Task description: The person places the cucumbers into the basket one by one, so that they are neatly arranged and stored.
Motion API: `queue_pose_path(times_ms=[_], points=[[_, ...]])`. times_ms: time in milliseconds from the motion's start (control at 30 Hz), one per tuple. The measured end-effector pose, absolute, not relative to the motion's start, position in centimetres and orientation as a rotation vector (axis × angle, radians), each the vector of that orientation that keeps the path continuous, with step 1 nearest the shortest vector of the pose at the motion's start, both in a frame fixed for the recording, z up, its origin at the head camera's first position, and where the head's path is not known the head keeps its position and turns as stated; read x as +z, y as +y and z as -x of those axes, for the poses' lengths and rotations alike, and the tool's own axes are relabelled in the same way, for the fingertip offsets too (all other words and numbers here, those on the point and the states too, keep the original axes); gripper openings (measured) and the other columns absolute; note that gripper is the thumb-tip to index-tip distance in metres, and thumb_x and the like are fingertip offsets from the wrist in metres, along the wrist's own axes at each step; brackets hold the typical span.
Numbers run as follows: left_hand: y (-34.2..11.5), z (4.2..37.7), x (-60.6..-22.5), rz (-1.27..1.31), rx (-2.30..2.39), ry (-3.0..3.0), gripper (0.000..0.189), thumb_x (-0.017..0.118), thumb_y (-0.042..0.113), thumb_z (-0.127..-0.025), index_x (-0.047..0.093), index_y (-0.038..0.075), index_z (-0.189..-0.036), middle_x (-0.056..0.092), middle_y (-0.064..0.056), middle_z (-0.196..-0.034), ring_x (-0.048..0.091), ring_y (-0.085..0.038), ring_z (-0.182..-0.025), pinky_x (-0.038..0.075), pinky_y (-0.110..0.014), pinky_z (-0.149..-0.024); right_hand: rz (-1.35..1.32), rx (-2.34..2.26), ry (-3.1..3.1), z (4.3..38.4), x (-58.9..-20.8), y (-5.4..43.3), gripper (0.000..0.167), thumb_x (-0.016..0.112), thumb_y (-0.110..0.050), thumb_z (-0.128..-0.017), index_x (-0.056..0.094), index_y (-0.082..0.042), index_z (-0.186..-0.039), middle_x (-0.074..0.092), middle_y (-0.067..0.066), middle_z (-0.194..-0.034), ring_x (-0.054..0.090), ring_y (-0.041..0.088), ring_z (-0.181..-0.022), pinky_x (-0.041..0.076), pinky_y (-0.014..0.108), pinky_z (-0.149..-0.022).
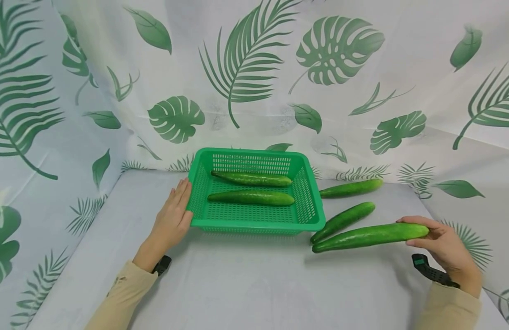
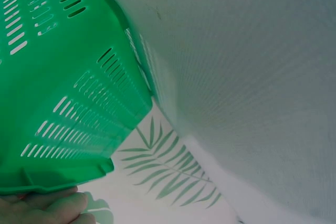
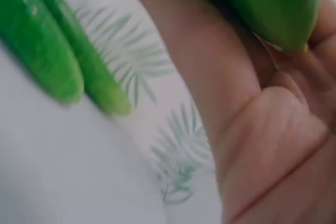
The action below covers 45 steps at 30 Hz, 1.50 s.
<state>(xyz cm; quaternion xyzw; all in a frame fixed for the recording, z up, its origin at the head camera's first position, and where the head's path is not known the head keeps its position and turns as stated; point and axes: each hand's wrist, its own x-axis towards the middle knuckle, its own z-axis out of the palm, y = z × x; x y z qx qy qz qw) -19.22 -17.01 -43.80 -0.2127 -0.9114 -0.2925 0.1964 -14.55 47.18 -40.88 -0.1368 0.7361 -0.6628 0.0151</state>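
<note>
A green plastic basket (image 1: 254,226) with slotted walls stands on the table, two cucumbers (image 1: 251,198) lying side by side in it. My left hand (image 1: 172,217) rests against its left rim with fingers fairly straight; in the left wrist view, the fingers (image 2: 52,208) touch the rim. My right hand (image 1: 444,245) pinches a cucumber (image 1: 370,237) by its paler right end, between thumb and fingers. This cucumber's darker far end points left, towards the basket's front right corner. The right wrist view shows its rounded tip (image 3: 273,9) inside the hand.
Two more cucumbers lie on the table right of the basket: one behind (image 1: 353,188), its left end partly hidden by the basket, and one nearer (image 1: 343,222). A leaf-printed sheet (image 1: 254,123) hangs behind the white table surface (image 1: 254,284).
</note>
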Motion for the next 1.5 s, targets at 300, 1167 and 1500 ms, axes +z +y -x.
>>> queue_pose_path(times_ms=[300,1167,1500], points=[[-17.1,19.3,-43.8,0.597,-0.818,-2.571,0.063,0.038,0.003,-0.091,0.027,-0.012,-0.151,0.022,-0.025,-0.159,0.02,-0.04,-0.147,0.016,-0.053,-0.119,0.519,-2.352,2.149,14.8,-38.3,44.4,0.058,0.045,0.034,-0.084,0.047,0.015,-0.138,0.065,0.008,-0.126,0.062,0.015,-0.107,0.055,0.021,-0.08],[-17.0,19.3,-43.9,0.592,-0.824,-2.555,0.063,0.038,0.004,-0.09,0.027,-0.012,-0.15,0.022,-0.024,-0.16,0.02,-0.038,-0.148,0.016,-0.052,-0.12,0.289,-2.756,1.954,21.4,-30.9,29.5,0.047,0.063,0.02,-0.085,0.064,0.004,-0.129,0.054,0.012,-0.123,0.051,0.019,-0.101,0.053,0.019,-0.081],[-17.0,19.2,-43.9,0.585,-0.814,-2.557,0.064,0.038,0.002,-0.089,0.027,-0.013,-0.15,0.023,-0.025,-0.159,0.02,-0.038,-0.148,0.018,-0.054,-0.118,0.164,-2.491,2.136,24.6,-29.6,24.2,0.047,0.076,0.004,-0.082,0.068,-0.004,-0.127,0.055,0.008,-0.123,0.053,0.017,-0.101,0.051,0.018,-0.083]])
